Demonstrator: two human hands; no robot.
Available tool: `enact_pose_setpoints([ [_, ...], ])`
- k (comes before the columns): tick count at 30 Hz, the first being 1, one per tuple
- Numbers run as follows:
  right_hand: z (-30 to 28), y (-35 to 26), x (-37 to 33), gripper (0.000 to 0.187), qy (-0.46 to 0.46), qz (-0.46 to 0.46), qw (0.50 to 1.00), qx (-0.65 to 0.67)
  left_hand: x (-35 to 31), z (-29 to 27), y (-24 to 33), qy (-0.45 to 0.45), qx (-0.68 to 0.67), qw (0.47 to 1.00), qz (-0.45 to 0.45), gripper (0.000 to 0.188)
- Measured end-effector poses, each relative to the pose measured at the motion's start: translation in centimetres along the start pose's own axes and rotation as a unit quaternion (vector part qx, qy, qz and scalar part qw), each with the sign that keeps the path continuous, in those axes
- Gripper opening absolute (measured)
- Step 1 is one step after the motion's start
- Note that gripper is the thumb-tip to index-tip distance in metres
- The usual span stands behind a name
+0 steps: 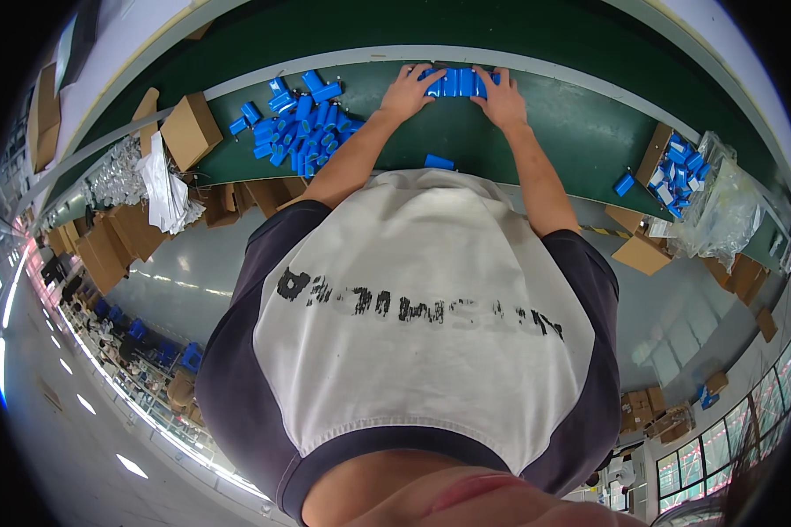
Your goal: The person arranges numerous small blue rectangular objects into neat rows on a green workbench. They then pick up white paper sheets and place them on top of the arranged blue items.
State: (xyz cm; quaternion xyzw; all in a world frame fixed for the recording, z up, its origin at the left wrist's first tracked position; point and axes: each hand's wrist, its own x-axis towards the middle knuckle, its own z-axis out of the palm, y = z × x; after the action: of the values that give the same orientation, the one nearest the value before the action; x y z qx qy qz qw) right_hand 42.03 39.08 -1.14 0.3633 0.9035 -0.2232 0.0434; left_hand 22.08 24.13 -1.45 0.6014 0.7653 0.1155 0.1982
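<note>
A short row of blue, plastic-wrapped packs that look like battery packs (457,83) sits against the pale rail along the far side of the green table. My left hand (407,90) grips the left end of this row, its fingers partly covering the end pack. At the opposite end, my right hand (504,98) holds the row with thumb and fingers. One more blue pack (439,162) lies alone near the table's front edge, close to my chest. To the left of my left forearm spreads a loose heap of blue packs (303,132).
A cardboard box (677,171) of blue packs stands at the right, with a single pack (624,184) beside it and clear plastic bags (721,206) next to it. Left of the heap are an open carton (191,132) and white wrapping (165,189). The pale rail (360,60) bounds the far side.
</note>
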Motion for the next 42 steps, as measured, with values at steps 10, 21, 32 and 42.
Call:
enact_pose_setpoints([
  [10,-0.4,-0.5,-7.1,0.062,0.022,-0.136,0.989,0.044,-11.6,-1.3,1.3,0.099,-0.038,0.994,0.017,0.049],
  [21,7.4,-7.8,-10.2,0.056,-0.165,-0.275,0.946,-0.037,-20.7,-2.6,-2.6,0.262,0.007,0.921,-0.287,0.065],
  [32,7.8,-20.3,-1.1,0.054,-0.096,-0.185,0.973,0.101,-26.8,7.4,-2.8,0.367,-0.540,0.476,-0.589,0.057],
  [42,11.0,-21.4,-1.7,0.053,-0.121,-0.272,0.951,-0.084,-22.8,9.0,-3.5,0.416,-0.292,0.641,-0.575,0.095],
])
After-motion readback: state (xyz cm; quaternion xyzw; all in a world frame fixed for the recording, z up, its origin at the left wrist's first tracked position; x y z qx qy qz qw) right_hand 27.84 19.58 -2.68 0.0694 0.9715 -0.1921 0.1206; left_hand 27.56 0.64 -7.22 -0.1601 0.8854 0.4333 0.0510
